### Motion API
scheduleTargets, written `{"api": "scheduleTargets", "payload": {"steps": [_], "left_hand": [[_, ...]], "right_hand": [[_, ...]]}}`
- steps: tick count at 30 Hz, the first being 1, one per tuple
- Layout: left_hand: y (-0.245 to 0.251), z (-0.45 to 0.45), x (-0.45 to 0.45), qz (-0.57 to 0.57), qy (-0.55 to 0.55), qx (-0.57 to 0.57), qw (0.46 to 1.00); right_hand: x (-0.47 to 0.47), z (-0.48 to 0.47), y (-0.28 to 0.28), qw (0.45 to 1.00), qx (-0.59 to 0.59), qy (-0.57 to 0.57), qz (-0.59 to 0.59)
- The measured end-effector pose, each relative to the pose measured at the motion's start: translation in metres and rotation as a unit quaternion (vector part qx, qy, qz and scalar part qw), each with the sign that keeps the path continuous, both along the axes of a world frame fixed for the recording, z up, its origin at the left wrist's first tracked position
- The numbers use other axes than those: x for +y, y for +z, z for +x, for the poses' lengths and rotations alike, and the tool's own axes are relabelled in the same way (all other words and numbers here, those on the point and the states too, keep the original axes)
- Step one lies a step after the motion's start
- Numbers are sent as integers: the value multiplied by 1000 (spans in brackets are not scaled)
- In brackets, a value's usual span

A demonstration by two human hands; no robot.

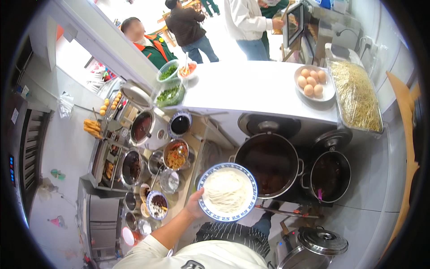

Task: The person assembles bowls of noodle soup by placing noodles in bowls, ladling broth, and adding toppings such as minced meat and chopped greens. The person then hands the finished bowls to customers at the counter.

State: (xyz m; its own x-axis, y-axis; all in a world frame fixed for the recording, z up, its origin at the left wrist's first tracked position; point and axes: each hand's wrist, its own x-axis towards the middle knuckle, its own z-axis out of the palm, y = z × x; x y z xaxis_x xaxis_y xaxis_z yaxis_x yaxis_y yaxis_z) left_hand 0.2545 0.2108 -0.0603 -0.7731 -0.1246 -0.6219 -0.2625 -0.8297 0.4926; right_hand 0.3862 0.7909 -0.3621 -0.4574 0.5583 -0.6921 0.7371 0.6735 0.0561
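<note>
My left hand (195,203) grips the left rim of a white bowl with a blue patterned border (252,201). Pale noodles (225,189) lie in the bowl, which is held in front of my striped apron (231,235). My right hand is out of view. Just beyond the bowl, to the right, stands a large two-handled pot (268,161) of dark broth. Left of the bowl, a small patterned bowl (157,205) holds dark and white seasonings. A steel container of chopped orange-red topping (175,159) is farther up on that side.
A smaller pot (331,176) sits at the right. On the white counter (242,87) are a plate of eggs (310,80), a tray of wrapped yellow noodles (356,94) and tubs of chopped greens (169,94). A lidded steel vessel (322,238) stands lower right. People (151,47) are beyond the counter.
</note>
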Motion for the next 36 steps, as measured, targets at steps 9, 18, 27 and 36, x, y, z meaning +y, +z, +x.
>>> {"api": "scheduleTargets", "payload": {"steps": [9, 18, 27, 36], "left_hand": [[-35, -65, -35, 51, -156, 61, 985], [-33, -133, -14, 101, -195, 95, 971], [-54, -161, 12, 145, -215, 157, 953], [-75, -136, 7, 110, -204, 106, 967]], "right_hand": [[-48, -8, 25, 976, 143, -162, -18], [-31, 163, 83, 727, 439, -498, -174], [-115, 169, 262, 769, 351, -514, -147], [-121, 90, 344, 648, 479, -532, -261]]}}
